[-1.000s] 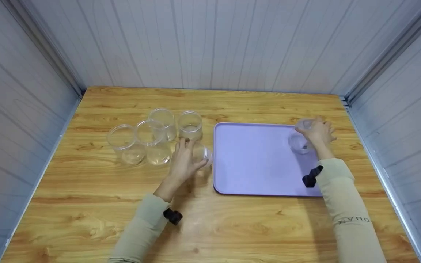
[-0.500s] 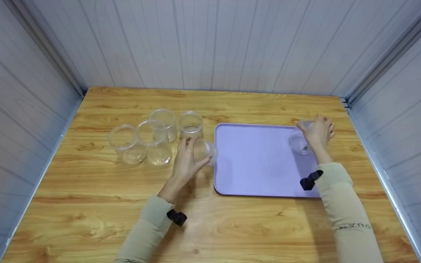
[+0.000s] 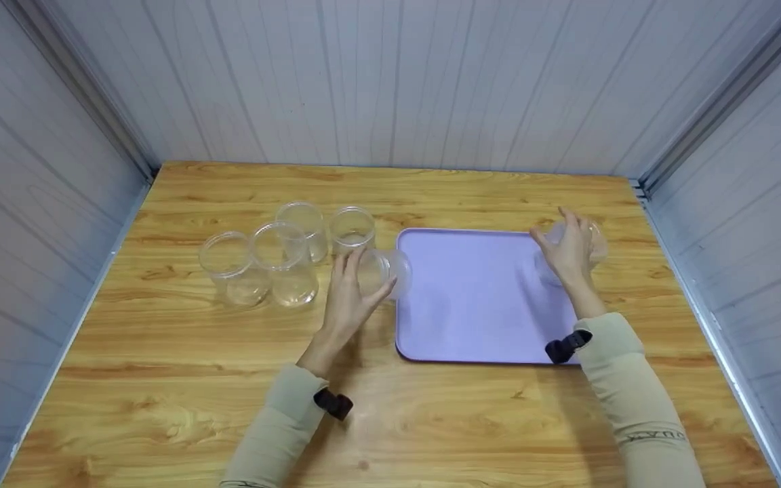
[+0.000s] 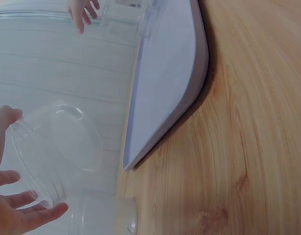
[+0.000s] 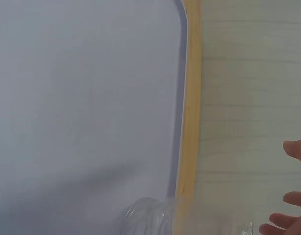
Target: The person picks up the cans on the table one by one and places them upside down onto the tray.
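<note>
My left hand (image 3: 346, 298) grips a clear plastic cup (image 3: 401, 272), tipped on its side, which overlaps the tray's left edge in the head view. Fingers and thumb curl round one end of this cup (image 4: 77, 134) in the left wrist view. At the back right of the purple tray (image 3: 478, 298) stands another clear cup (image 3: 597, 242), partly hidden by my right hand (image 3: 569, 254). In the right wrist view that hand (image 5: 292, 196) has its fingers spread, with a gap between them and the cup (image 5: 148, 215).
Left of the tray, several clear cups (image 3: 282, 271) stand upright close together on the wooden table (image 3: 160, 379). One cup (image 3: 353, 227) is just behind my left fingers. Pale panel walls (image 3: 377, 81) enclose the table at the back and sides.
My left hand has carried its cup a little right, over the tray's edge. My right hand has shifted left across the standing cup, whose rim now shows on the hand's right.
</note>
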### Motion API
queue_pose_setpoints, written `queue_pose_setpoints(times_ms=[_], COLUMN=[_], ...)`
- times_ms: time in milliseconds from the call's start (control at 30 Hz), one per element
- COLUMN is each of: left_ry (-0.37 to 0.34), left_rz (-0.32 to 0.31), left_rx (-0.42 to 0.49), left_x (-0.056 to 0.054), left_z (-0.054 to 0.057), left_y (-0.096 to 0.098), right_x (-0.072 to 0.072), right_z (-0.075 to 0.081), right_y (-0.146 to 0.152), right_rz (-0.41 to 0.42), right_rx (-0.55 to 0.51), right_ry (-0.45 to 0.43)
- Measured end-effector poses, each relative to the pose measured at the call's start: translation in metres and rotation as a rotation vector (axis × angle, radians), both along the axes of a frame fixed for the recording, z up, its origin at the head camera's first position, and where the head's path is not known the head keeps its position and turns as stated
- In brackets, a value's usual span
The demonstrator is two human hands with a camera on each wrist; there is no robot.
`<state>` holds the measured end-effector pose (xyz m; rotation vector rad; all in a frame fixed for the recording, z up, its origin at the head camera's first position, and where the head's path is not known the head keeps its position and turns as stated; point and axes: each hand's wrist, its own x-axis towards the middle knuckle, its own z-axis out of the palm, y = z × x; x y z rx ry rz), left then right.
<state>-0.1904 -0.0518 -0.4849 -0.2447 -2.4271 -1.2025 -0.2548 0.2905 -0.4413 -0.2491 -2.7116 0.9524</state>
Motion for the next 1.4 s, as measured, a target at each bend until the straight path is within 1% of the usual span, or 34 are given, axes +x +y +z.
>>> queue_pose_setpoints(times_ms=[167, 300, 433, 600, 700, 867, 1067, 1200, 1300, 1400], left_ry=[-0.001, -0.006, -0.025, -0.040, -0.049, -0.077, -0.090, -0.107, -0.129, -0.152], left_rz=[0.007, 0.005, -0.013, -0.037, -0.048, -0.072, -0.101, -0.114, -0.129, -0.159], left_rx=[0.046, 0.086, 0.141, 0.209, 0.236, 0.283, 0.318, 0.337, 0.352, 0.379], left_x=[-0.001, 0.000, 0.000, 0.001, 0.001, 0.002, 0.003, 0.004, 0.005, 0.006], left_z=[0.000, -0.001, -0.001, -0.002, -0.003, -0.004, -0.005, -0.006, -0.006, -0.007], left_y=[0.003, 0.006, 0.008, 0.011, 0.013, 0.015, 0.018, 0.020, 0.022, 0.024], right_x=[0.006, 0.013, 0.020, 0.029, 0.035, 0.044, 0.049, 0.053, 0.058, 0.064], right_z=[-0.002, -0.002, -0.001, 0.000, 0.001, 0.001, -0.002, -0.004, 0.001, 0.009], right_y=[-0.011, -0.018, -0.026, -0.036, -0.041, -0.048, -0.061, -0.067, -0.074, -0.082], right_rz=[0.046, 0.092, 0.138, 0.184, 0.240, 0.338, 0.388, 0.434, 0.474, 0.503], right_rx=[-0.043, -0.122, -0.226, -0.330, -0.379, -0.430, -0.513, -0.552, -0.570, -0.583], right_ry=[0.040, 0.061, 0.038, -0.003, -0.021, -0.046, -0.051, -0.075, -0.093, -0.109])
